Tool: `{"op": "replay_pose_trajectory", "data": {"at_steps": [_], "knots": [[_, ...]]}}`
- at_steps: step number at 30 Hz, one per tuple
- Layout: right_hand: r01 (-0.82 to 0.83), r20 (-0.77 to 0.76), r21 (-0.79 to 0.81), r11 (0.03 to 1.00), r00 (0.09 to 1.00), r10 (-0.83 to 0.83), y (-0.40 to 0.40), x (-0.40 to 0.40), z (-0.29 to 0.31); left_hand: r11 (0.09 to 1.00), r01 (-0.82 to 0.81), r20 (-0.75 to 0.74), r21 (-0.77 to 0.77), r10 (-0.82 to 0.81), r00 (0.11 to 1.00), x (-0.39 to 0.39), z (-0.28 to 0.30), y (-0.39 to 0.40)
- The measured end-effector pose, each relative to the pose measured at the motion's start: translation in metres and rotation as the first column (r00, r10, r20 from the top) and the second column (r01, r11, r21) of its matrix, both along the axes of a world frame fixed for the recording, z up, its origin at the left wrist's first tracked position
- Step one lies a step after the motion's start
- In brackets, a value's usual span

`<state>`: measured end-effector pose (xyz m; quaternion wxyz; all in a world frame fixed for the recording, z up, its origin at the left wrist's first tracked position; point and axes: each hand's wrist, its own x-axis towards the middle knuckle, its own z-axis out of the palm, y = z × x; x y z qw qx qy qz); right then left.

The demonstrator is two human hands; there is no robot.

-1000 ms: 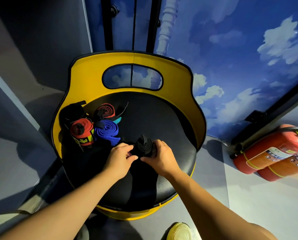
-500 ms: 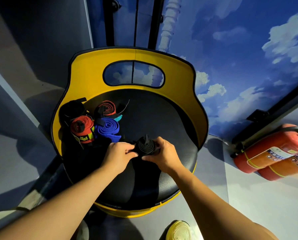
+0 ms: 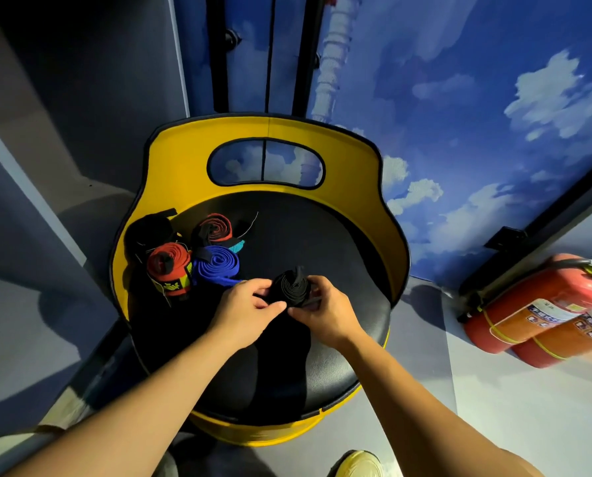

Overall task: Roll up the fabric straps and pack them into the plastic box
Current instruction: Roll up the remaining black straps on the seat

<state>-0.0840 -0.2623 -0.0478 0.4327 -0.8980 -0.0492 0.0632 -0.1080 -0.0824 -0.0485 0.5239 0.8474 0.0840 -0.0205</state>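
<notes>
1. Head view — left hand [image 3: 244, 313] and right hand [image 3: 325, 313] both pinch a black strap roll [image 3: 290, 289] above the black seat [image 3: 322, 373].
2. Rolled straps — red [image 3: 170, 268], blue [image 3: 215, 265] — lie nearby.

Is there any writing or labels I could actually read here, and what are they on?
Nothing here reads clearly.
Red strap roll: yellow mark on its side, too blurred to read.
Fire extinguishers: printed labels, text too small and blurred.
Black strap roll, which both hands hold: no writing visible.

Seat [image 3: 325, 256] right half open; rolled straps [image 3: 198, 259] crowd left; yellow backrest [image 3: 184, 156] walls rear; left edge dim, possibly more
</notes>
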Motion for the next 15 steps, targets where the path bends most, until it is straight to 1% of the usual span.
{"op": "replay_pose_trajectory", "data": {"at_steps": [4,7,9,10,12,13,15], "knots": [[0.030,0.028,0.063,0.998,0.999,-0.032,0.009,0.005,0.009,0.998,-0.044,0.052,0.037,0.042,0.998,0.004,0.013,0.004],[0.037,0.073,0.087,0.996,0.996,-0.043,0.020,0.016,0.013,0.988,-0.059,0.125,0.144,0.041,0.991,0.013,0.022,0.011],[0.033,0.120,0.104,0.994,0.992,-0.045,0.028,0.024,0.015,0.967,-0.088,0.210,0.241,0.037,0.977,0.021,0.026,0.016],[0.032,0.139,0.108,0.994,0.989,-0.047,0.031,0.029,0.015,0.944,-0.113,0.266,0.310,0.027,0.964,0.026,0.027,0.020],[0.029,0.164,0.108,0.994,0.985,-0.046,0.039,0.038,0.015,0.864,-0.181,0.359,0.470,0.001,0.933,0.036,0.025,0.027],[0.024,0.173,0.110,0.994,0.984,-0.043,0.043,0.043,0.013,0.825,-0.215,0.382,0.524,-0.002,0.924,0.040,0.022,0.030],[0.019,0.181,0.106,0.994,0.983,-0.038,0.051,0.052,0.008,0.783,-0.246,0.389,0.571,0.005,0.921,0.046,0.017,0.036]]}}
